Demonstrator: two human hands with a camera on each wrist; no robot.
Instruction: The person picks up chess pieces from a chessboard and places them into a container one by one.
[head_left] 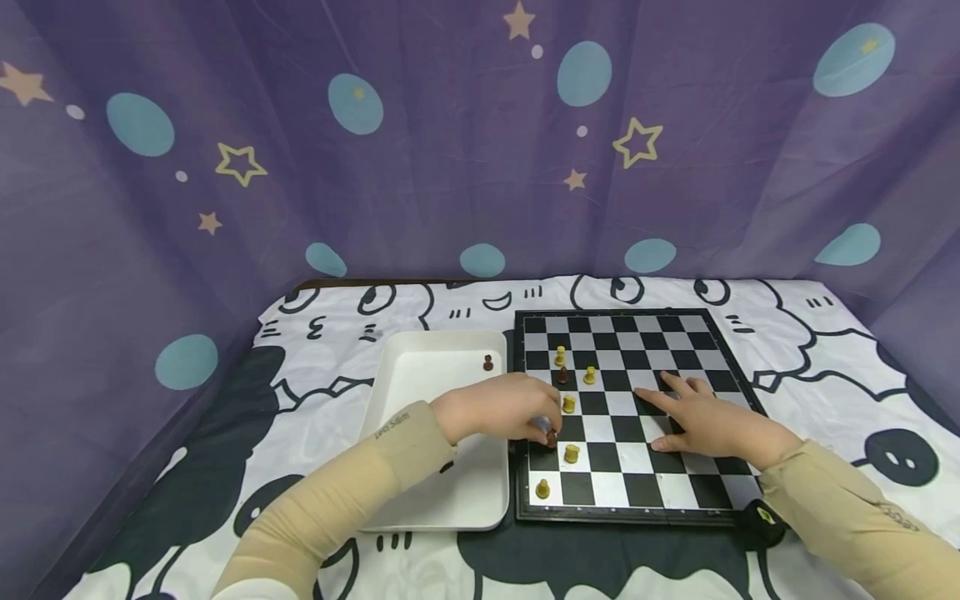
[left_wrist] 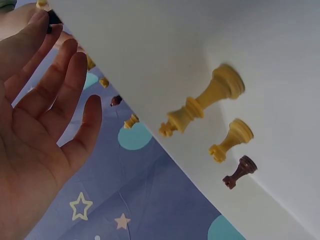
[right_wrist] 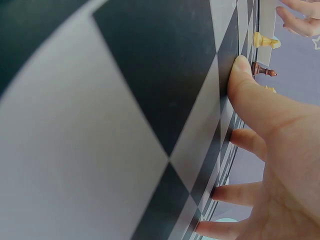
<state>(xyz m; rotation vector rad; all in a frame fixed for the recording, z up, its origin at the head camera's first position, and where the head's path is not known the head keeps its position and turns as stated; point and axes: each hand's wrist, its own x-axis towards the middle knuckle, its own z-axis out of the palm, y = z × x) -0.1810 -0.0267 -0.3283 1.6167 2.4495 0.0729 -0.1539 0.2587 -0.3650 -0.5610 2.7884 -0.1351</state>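
Note:
My left hand (head_left: 517,407) reaches over the tray's right side to the left edge of the chessboard (head_left: 622,432). Its thumb and fingertips pinch a dark brown chess piece (head_left: 552,438), mostly hidden by the fingers. Close by on the board are a yellow piece (head_left: 569,404) and another yellow piece (head_left: 572,453). With fingers spread, my right hand (head_left: 712,425) rests its fingertips on the middle right of the board; in the right wrist view its thumb (right_wrist: 242,67) lies against the squares. A brown bishop (right_wrist: 264,71) stands beyond that thumb.
Left of the board lies a white tray (head_left: 408,354). Inside it the left wrist view shows a yellow king (left_wrist: 200,102), a yellow rook (left_wrist: 232,140) and a brown rook (left_wrist: 241,171). A round black object (head_left: 761,525) sits at the board's near right corner. A purple curtain (head_left: 450,167) hangs behind.

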